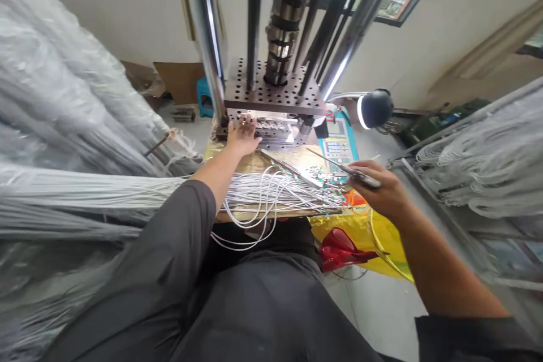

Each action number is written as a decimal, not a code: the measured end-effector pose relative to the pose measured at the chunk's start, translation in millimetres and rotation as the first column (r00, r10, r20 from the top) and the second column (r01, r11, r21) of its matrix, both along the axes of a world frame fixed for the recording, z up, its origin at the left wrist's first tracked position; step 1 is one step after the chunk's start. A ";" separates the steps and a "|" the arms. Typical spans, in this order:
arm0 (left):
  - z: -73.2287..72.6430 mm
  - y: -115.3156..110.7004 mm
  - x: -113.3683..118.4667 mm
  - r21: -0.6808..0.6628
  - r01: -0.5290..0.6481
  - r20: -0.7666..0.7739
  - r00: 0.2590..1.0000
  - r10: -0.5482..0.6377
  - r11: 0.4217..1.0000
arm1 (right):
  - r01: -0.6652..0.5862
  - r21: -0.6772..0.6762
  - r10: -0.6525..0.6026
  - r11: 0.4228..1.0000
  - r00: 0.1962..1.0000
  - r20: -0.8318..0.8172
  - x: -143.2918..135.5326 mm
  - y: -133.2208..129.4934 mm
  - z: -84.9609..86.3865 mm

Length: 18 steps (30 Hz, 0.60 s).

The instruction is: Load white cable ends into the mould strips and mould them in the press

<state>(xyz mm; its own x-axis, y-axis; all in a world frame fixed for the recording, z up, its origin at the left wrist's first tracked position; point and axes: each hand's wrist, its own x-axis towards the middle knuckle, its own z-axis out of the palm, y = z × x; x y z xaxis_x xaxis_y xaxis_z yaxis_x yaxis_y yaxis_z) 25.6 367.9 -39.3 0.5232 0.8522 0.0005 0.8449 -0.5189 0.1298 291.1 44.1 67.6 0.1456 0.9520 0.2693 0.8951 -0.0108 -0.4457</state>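
My left hand [242, 137] lies with its fingers stretched out at the left end of a metal mould block [271, 126] under the press. Its fingertips seem to touch the block, though the exact contact is hard to see. In my right hand [384, 189] is a long thin metal tool [360, 175] with a thicker grey handle; its exact kind is unclear. The tool's slim end points left over the table. Below it lie a flat metal bar [292, 168] and a bundle of white cables [263, 189] with small green-tipped ends at the right.
Overhead stands the press's drilled plate [275, 99] between steel columns. At the right are a blue control panel [339, 144] and a black lamp [375, 108]. Plastic-wrapped cables [63, 96] fill the left side. A yellow bag [390, 249] and red cloth [343, 251] hang beside my lap.
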 end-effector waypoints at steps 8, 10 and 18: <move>-2.8 -4.0 6.9 0.053 -0.038 -0.081 0.996 0.042 0.998 | 0.350 -0.187 -0.302 0.918 0.922 0.241 223.7 -129.9 57.0; -3.3 -3.5 7.9 0.064 -0.048 -0.092 0.994 0.054 0.997 | 0.562 -0.331 -0.417 0.758 0.808 0.417 264.4 -132.5 64.7; -3.9 -1.9 12.6 0.062 -0.075 -0.105 0.991 0.081 0.995 | 0.568 -0.488 -0.319 0.662 0.803 0.503 337.6 -81.5 26.6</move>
<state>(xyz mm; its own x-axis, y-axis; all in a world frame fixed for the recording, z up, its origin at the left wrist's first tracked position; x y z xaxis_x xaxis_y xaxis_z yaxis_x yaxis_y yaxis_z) 38.2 366.0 -43.2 0.4547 0.8906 -0.0020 0.8906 -0.4547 0.0081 628.8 -37.4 94.2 0.6103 0.7667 -0.1993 0.7920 -0.5949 0.1371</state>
